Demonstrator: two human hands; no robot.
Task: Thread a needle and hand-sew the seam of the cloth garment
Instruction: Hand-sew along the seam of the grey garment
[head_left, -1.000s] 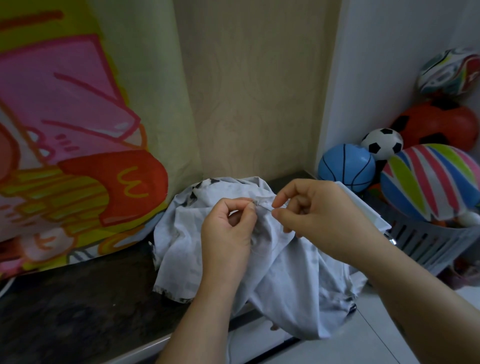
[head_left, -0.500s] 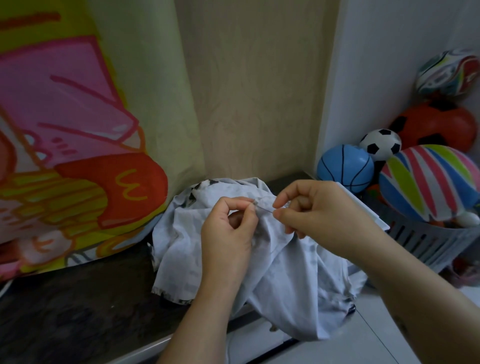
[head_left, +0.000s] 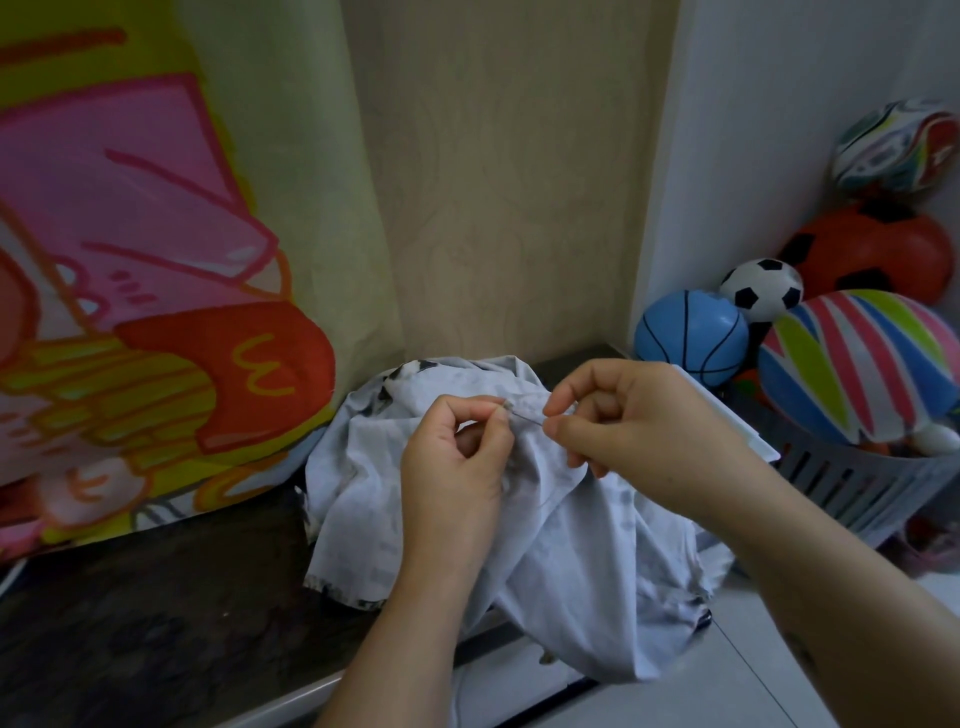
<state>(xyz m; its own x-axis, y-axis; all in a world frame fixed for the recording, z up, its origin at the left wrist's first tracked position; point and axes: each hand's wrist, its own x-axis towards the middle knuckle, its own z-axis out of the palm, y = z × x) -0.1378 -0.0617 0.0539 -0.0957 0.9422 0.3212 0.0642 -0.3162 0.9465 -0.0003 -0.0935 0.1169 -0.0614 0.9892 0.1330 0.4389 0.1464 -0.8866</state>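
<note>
A crumpled pale grey garment (head_left: 566, 530) lies on a dark counter and hangs over its front edge. My left hand (head_left: 457, 467) pinches a fold of the cloth between thumb and forefinger, lifting it. My right hand (head_left: 639, 421) pinches a thin needle (head_left: 525, 414) at its right end; the needle runs between the two hands and its tip sits at the pinched fold. I cannot make out any thread.
A dark stone counter (head_left: 156, 623) runs left. A colourful cartoon curtain (head_left: 135, 291) hangs behind it at left. A grey slatted basket (head_left: 852, 488) at right holds several balls, among them a blue ball (head_left: 691, 338) and a striped ball (head_left: 862, 364).
Both hands stay almost still, pinching cloth and needle. The view has shifted slightly.
</note>
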